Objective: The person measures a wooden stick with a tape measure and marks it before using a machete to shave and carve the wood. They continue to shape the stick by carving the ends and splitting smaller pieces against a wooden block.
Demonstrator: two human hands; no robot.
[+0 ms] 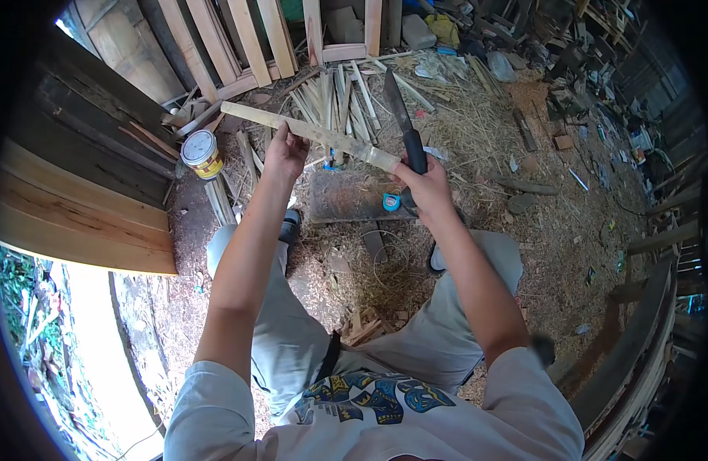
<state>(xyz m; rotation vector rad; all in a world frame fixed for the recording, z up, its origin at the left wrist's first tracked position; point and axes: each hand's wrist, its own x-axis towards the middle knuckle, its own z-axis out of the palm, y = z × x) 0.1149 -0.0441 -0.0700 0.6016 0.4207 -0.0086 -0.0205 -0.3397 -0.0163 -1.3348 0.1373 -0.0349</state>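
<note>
A pale length of split bamboo (323, 137) with a node near its right end slants across in front of me. My left hand (285, 156) is closed around its underside, left of the middle. My right hand (427, 187) grips the black handle of a large knife (398, 106), its dark blade pointing up and away. The thumb side of that same hand also touches the bamboo's right end. Below the bamboo lies a thick wooden block (339, 198), with a blue tape measure (391, 202) on it near my right hand.
Many thin split strips (342, 100) lie on the shaving-covered ground ahead. A lidded paint bucket (202, 154) stands at the left, by wooden boards (85, 211). Timber frames (250, 42) lean at the back. Mixed clutter (569, 65) fills the far right.
</note>
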